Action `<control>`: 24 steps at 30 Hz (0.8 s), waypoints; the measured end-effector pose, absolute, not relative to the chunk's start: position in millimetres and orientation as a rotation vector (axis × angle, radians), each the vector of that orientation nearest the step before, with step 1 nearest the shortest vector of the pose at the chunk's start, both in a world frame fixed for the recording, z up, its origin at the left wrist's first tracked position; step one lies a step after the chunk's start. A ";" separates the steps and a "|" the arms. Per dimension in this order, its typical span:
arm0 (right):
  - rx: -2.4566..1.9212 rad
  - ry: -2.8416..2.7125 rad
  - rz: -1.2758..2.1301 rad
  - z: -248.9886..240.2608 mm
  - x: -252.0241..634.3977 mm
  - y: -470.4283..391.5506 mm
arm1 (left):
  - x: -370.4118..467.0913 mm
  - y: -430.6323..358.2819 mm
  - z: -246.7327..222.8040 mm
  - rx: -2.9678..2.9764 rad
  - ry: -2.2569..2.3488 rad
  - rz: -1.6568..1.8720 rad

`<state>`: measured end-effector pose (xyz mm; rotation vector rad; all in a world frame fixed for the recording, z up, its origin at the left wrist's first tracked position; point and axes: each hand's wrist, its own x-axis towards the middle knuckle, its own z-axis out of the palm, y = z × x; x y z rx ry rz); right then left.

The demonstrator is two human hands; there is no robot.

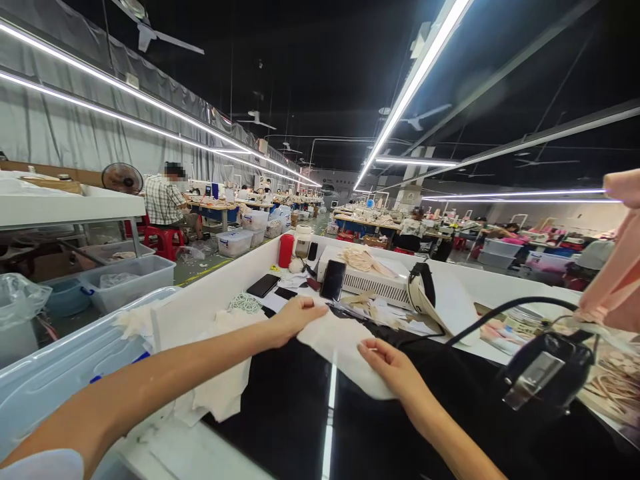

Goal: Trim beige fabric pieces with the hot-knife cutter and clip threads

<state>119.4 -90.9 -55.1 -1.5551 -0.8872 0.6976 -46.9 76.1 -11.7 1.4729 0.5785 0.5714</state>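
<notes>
A pale, cream-white fabric piece (340, 343) hangs between my two hands, just over a glossy black work surface (290, 413). My left hand (295, 319) pinches its upper left edge between thumb and fingers. At its right edge, my right hand (387, 360) has its fingers and thumb closed on the cloth. Beneath my left forearm lies a stack of similar pale fabric pieces (220, 387) at the left of the black surface.
Phones (333, 279), a red cylinder (286, 251) and a white vented box (375, 283) with fabric scraps stand at the back. A black device with a cable (545, 370) is at right. Left is a blue bin (30, 387). A person (164, 200) sits farther off.
</notes>
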 end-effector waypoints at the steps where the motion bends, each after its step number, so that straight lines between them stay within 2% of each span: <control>1: -1.552 -0.866 0.665 -53.2 128.1 -83.9 | -37.6 89.5 -6.9 1.500 0.608 0.598; 6: -1.521 -0.737 0.482 -59.0 166.0 -48.7 | 1.5 135.0 1.8 1.624 0.749 0.609; 11: -1.594 -0.705 0.346 -78.2 200.2 -22.6 | 19.3 151.2 -16.5 1.691 0.855 0.543; 18: -1.815 -0.923 0.162 -104.0 220.3 -10.5 | 15.3 158.1 -51.0 1.796 0.975 0.442; 24: -1.913 -1.125 -0.094 -114.6 213.0 -20.7 | 8.2 164.5 -57.5 1.908 1.013 0.484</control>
